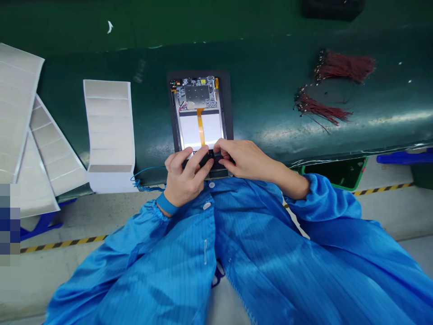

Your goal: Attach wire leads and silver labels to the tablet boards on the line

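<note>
An opened tablet (213, 128) lies on a dark pad (228, 108) in front of me. It has a circuit board (198, 92) at its far end, silvery-white panels below that, and an orange flex cable (200, 126) running down the middle. Both hands are at its near end. My left hand (186, 176) has bent fingers and a thumb closed around a small black part beside the cable's lower end. From the other side my right hand (248, 158) is curled, thumb and forefinger drawn together at that spot. What sits between its fingertips is hidden.
White label sheets (110, 122) lie to the left, with more (20, 122) overlapping at the far left. Two bundles of red wires (347, 67) rest on the right of the green table (264, 90). A black object (333, 9) stands at the back. A blue cord (149, 169) trails by my left wrist.
</note>
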The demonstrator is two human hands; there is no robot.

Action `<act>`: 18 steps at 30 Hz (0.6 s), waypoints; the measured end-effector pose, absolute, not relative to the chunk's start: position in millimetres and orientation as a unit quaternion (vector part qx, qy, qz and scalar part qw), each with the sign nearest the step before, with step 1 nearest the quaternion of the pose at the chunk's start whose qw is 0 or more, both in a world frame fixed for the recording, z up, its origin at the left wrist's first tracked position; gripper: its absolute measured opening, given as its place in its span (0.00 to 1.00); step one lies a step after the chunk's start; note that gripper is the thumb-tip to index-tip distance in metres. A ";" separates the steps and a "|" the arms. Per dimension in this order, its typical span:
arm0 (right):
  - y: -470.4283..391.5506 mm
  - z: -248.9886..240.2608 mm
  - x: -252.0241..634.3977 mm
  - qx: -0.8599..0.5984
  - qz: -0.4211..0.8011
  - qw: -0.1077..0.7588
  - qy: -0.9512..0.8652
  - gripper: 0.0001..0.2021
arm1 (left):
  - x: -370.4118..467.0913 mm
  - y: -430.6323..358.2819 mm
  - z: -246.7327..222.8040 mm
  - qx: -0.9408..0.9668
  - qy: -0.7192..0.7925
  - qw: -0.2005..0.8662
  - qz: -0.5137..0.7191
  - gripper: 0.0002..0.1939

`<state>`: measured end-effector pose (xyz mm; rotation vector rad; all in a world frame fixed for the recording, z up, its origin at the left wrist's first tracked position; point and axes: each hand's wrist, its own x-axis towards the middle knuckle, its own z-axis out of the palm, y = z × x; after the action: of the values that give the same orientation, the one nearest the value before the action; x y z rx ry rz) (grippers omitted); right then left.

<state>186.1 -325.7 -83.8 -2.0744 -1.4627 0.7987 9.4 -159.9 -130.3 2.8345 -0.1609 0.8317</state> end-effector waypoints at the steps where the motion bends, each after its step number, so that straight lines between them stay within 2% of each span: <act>1: -325.4 -82.4 186.9 -0.756 0.294 0.236 -0.535 0.11 | 10.8 -160.5 -128.3 0.955 -0.058 0.094 0.276 0.22; 6: -320.0 -74.6 222.3 -0.741 0.326 0.238 -0.537 0.13 | 13.7 -172.5 -122.1 0.965 -0.054 0.087 0.239 0.17; 9: -312.3 -79.9 275.0 -0.709 0.381 0.275 -0.525 0.08 | 10.4 -179.2 -120.6 0.969 -0.032 0.093 0.225 0.19; 11: -309.2 -86.9 316.3 -0.719 0.376 0.306 -0.499 0.09 | 1.0 -173.7 -117.5 0.966 -0.015 0.124 0.228 0.23; 13: -310.4 -92.3 353.1 -0.782 0.278 0.345 -0.439 0.18 | -17.5 -154.7 -112.8 0.960 0.016 0.142 0.242 0.30; 15: -314.5 -93.3 376.4 -0.837 0.123 0.392 -0.361 0.23 | -44.4 -123.2 -108.7 0.951 0.093 0.122 0.269 0.33; 17: -316.6 -89.9 380.2 -0.846 0.009 0.434 -0.310 0.19 | -74.1 -86.2 -107.2 0.930 0.221 0.084 0.282 0.30; 18: -315.4 -87.3 374.5 -0.840 -0.015 0.449 -0.305 0.15 | -87.6 -68.8 -107.6 0.924 0.276 0.072 0.256 0.33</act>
<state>374.5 -315.4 -87.3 -2.0764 -0.7537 -0.0372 -87.6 -68.8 -107.6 2.7761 0.8295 0.7700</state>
